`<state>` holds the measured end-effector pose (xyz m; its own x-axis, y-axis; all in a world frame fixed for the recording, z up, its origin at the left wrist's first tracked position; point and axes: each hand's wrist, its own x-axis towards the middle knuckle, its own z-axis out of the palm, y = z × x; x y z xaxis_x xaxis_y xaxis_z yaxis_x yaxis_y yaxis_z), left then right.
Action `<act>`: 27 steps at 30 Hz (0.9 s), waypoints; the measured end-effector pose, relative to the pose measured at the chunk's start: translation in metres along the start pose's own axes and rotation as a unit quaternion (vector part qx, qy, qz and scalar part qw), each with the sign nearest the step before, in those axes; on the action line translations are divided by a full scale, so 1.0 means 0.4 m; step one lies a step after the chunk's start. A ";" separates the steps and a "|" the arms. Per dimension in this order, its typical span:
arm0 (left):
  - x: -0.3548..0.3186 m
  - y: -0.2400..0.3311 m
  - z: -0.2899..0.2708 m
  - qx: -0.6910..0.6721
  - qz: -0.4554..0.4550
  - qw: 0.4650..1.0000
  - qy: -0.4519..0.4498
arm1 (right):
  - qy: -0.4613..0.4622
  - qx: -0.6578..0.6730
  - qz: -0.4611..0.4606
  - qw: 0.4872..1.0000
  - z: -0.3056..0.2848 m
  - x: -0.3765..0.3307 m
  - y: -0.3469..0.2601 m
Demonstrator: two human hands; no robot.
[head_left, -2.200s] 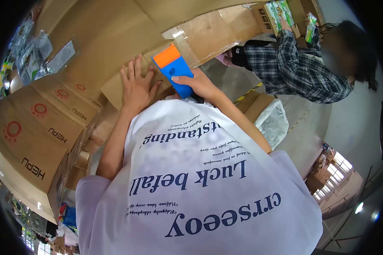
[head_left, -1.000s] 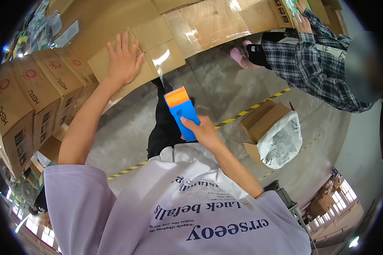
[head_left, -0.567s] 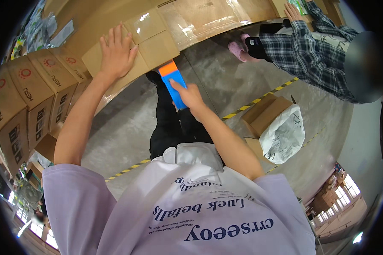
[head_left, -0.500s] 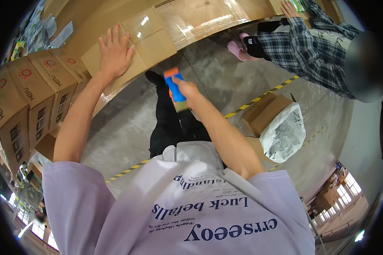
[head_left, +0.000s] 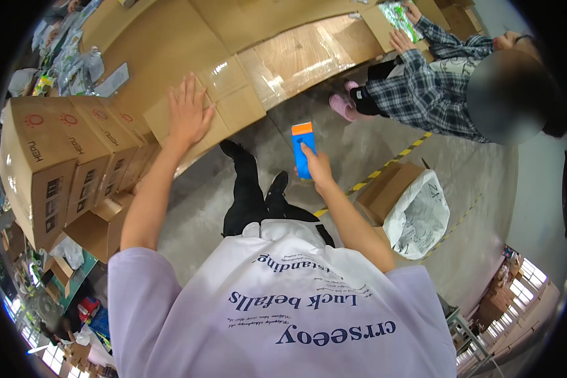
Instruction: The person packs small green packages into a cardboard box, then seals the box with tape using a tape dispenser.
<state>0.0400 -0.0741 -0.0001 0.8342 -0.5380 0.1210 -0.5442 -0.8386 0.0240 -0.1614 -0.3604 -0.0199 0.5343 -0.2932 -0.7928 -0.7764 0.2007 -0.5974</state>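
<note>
My left hand (head_left: 187,114) lies flat, fingers spread, on the taped flap of a cardboard box (head_left: 233,104) on the work surface. My right hand (head_left: 316,165) grips a blue tape dispenser with an orange end (head_left: 302,148), held upright over the concrete floor, a short way right of the box edge and not touching it. My arms reach out from a pale lilac shirt with dark lettering.
Stacked brown cartons (head_left: 57,164) stand at the left. Another person in a plaid shirt (head_left: 431,88) handles green packets (head_left: 400,14) at the upper right. An open carton lined with a white bag (head_left: 416,211) sits on the floor by yellow-black tape (head_left: 384,170).
The right hand has drawn the dispenser off the box and now holds it to the right over the floor. The left hand stays pressed on the box flap.
</note>
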 end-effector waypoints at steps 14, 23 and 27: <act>-0.216 -0.040 -0.031 -0.584 -0.501 0.637 0.047 | -0.204 0.051 -0.129 0.969 0.150 0.117 -0.470; -0.158 -0.076 0.009 -0.548 -0.504 0.664 0.065 | -0.222 -0.041 -0.085 0.970 0.253 0.158 -0.626; -0.057 -0.078 0.011 -0.509 -0.521 0.683 0.060 | -0.236 -0.102 -0.122 0.959 0.255 0.232 -0.785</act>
<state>0.0383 -0.0358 -0.0080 0.8353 0.3670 -0.4092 0.5088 -0.2345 0.8283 0.1662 -0.3553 0.0818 0.7627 0.1571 -0.6273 -0.6324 -0.0216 -0.7743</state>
